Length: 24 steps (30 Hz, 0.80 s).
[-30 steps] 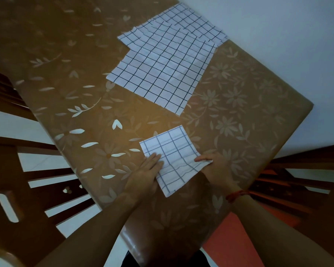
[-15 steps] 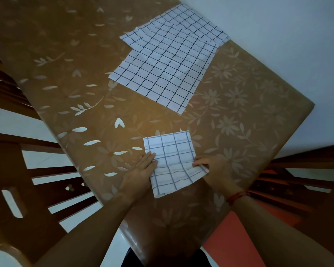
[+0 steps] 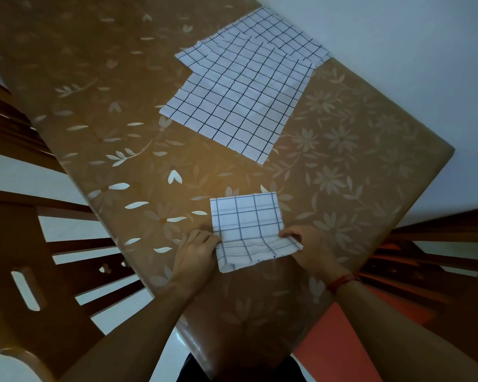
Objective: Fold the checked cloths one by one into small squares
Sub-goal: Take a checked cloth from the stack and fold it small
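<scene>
A brown table [image 3: 94, 86] with a pale flower pattern is seen from above, at a slant. Near its close edge lies a small checked cloth [image 3: 246, 221], already folded down to a compact rectangle of several layers. Its near edge is held raised off the tabletop, as if to be turned up toward the far edge, so one more fold appears to be in hand (probably the last for this piece, though that is only a judgement). Farther back on the table, well apart from it, a stack of checked cloths [image 3: 237, 106] is spread flat and unfolded. Two or three overlapping sheets can be made out, but an exact count cannot be given. No finished squares are seen set aside, so most of the task is judged to be left.

The left hand [image 3: 196, 252] is placed at the cloth's near left corner, knuckles up, with the fingers curled round the raised edge in a grip. The right hand [image 3: 306, 246] is placed at the near right corner, where the layered edge is pinched between thumb and fingers. Both forearms are extended from the bottom of the view, and a red thread bracelet [image 3: 342, 281] is worn on the right wrist. A wooden chair [image 3: 9, 244] is seen to the left of the table.
</scene>
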Motion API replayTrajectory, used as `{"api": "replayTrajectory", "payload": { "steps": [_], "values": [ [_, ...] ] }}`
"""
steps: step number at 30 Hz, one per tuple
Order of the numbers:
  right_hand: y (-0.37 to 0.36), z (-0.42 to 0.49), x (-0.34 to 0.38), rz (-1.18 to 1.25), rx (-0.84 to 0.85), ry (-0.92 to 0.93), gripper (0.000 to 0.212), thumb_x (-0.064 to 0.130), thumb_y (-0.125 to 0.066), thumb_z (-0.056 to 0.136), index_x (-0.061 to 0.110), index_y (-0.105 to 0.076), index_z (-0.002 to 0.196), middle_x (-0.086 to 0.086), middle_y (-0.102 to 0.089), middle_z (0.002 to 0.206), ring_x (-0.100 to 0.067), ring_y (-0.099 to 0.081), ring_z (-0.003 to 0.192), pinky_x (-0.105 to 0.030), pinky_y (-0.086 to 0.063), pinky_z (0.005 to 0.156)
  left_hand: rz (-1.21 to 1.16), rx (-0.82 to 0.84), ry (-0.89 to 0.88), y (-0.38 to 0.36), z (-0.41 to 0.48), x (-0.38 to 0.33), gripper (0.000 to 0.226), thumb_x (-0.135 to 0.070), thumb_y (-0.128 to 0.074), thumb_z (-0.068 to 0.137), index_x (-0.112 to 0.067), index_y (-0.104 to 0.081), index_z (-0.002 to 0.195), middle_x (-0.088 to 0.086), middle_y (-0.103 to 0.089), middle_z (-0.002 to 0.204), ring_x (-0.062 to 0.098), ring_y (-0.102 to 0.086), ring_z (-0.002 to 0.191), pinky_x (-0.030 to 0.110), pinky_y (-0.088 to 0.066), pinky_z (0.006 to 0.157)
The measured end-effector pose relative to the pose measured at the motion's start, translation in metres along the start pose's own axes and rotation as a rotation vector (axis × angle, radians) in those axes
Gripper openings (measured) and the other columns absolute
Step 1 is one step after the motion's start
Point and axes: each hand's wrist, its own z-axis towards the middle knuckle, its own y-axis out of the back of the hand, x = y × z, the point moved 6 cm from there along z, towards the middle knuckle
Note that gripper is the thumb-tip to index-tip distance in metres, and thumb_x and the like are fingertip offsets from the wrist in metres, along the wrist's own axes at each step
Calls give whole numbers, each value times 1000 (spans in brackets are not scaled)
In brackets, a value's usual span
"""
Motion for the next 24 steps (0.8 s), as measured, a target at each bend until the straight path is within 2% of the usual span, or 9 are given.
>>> {"api": "replayTrajectory", "payload": {
  "steps": [3,5,7,9,12,14,18,22,24],
  "values": [
    [4,5,5,30,-5,-44,21,16,-77,74,21,-72,95,6,-69,95,-11,-63,88,-22,-50,81,-25,3,62,1,2,2,21,-22,-62,78,-14,-69,96,4,-70,95,26,-62,91,39,-48,77],
    [8,8,7,46,-35,-126,10,27,-74,80,21,-70,87,11,-65,81,-4,-60,77,-13,-45,68,-56,-30,97,7,4,0,29,-29,-49,82,-14,-66,100,4,-70,96,26,-62,90,39,-47,78],
    [9,12,10,86,-48,-177,12,27,-70,84,27,-61,76,17,-57,70,1,-53,67,-13,-39,61,-84,-80,139,12,6,-1,27,-30,-48,87,-14,-61,104,4,-69,95,25,-61,88,40,-49,80],
    [6,17,10,166,-38,-198,9,25,-69,85,27,-65,93,17,-62,82,1,-56,75,-18,-45,69,-113,-116,183,15,7,0,22,-27,-51,88,-14,-57,105,5,-68,94,25,-61,86,40,-49,79],
    [1,24,10,246,-34,-233,32,22,-67,87,21,-60,118,7,-67,106,-10,-62,94,-23,-48,79,-140,-113,238,15,10,3,22,-27,-50,88,-16,-54,107,3,-67,94,24,-61,86,41,-48,82],
    [1,27,14,274,-45,-234,36,19,-67,87,20,-58,122,6,-66,109,-11,-62,96,-22,-49,81,-119,-115,255,14,12,6,25,-30,-47,88,-16,-55,107,2,-67,91,24,-61,84,41,-45,82],
    [-1,32,15,251,-51,-226,41,17,-67,85,22,-57,125,7,-67,106,-4,-59,86,-7,-40,67,-32,-88,231,13,12,8,33,-34,-41,85,-15,-59,105,2,-68,90,24,-62,86,42,-45,85],
    [-2,36,17,217,-53,-208,43,15,-67,85,20,-57,126,3,-67,113,-7,-58,89,-8,-39,68,8,-73,234,11,9,10,30,-33,-45,81,-14,-63,97,3,-68,88,26,-63,85,42,-47,81],
    [-3,38,16,197,-49,-211,44,14,-67,84,19,-56,127,2,-66,114,-8,-57,92,-11,-40,70,20,-83,222,12,9,12,31,-33,-46,82,-14,-62,100,5,-67,95,26,-62,88,42,-47,82]
  ]
}}
